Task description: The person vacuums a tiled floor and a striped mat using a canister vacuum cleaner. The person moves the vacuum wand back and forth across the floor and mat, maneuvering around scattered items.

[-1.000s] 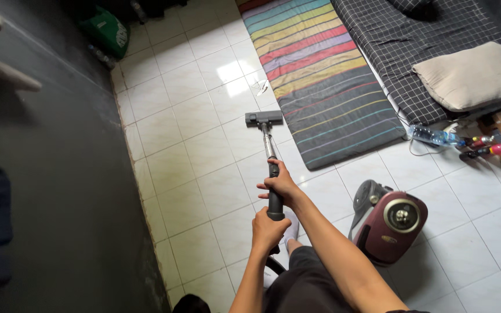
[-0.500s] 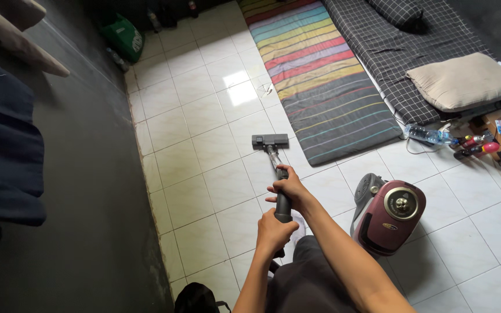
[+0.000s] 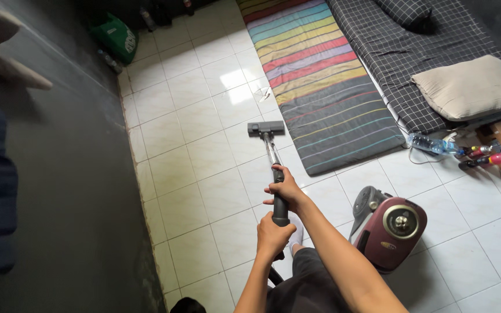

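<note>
Hands both wrapped around vacuum wand (image 3: 275, 174): right hand (image 3: 285, 188) higher, left hand (image 3: 272, 236) lower near hose. Floor head (image 3: 265, 127) now further out on white tiles (image 3: 204, 156), just beside striped mat (image 3: 320, 87); stroke extending forward. Maroon canister (image 3: 389, 232) at right.

The floor (image 3: 204, 168) was laid in pale, glossy square tiles, with a bright patch of reflected light near its middle. The vacuum head (image 3: 265, 127) sat flat on the tiles, just beside the left edge of a striped mat (image 3: 320, 87) of many colours. Along the mat's right side lay a dark checked mattress (image 3: 395, 52), which carried a beige pillow (image 3: 474, 87) and a small dark cushion (image 3: 407, 10). A maroon canister vacuum (image 3: 391, 230) stood on the tiles at lower right. A clear plastic bottle (image 3: 427, 143) lay near the mattress's corner. A green bag (image 3: 117, 37) rested against the dark wall at upper left.
</note>
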